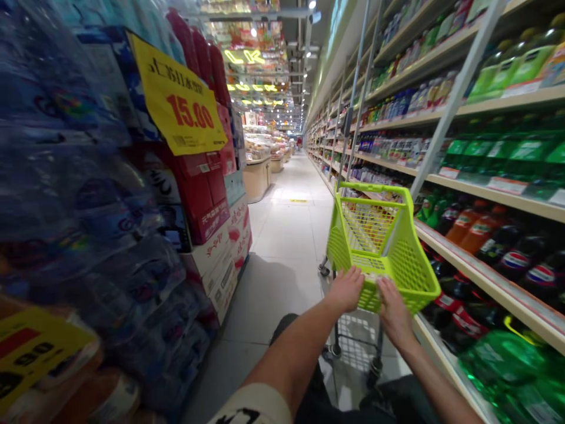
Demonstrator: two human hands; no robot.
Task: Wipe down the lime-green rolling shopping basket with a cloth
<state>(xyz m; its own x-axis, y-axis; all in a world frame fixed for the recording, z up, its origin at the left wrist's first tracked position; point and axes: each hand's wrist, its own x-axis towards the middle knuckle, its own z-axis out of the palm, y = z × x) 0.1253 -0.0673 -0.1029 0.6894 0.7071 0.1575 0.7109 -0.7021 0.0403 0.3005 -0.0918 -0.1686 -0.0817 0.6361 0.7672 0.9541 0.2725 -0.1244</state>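
A lime-green shopping cart (399, 259) stands in a supermarket aisle, close to the right-hand shelves. My left hand (346, 288) is wrapped over the near edge of its basket. My right hand (392, 309) grips the same edge just beside it. The basket's mesh looks bare inside, with an empty wire rack (357, 344) below it.
Shelves (485, 197) of soda bottles line the right side, very close to the cart. On the left rise stacked water packs (88, 224) and red cartons (207, 194) with a yellow 15.00 price sign (179, 97). The tiled aisle (286, 235) runs straight ahead toward display counters (258, 176).
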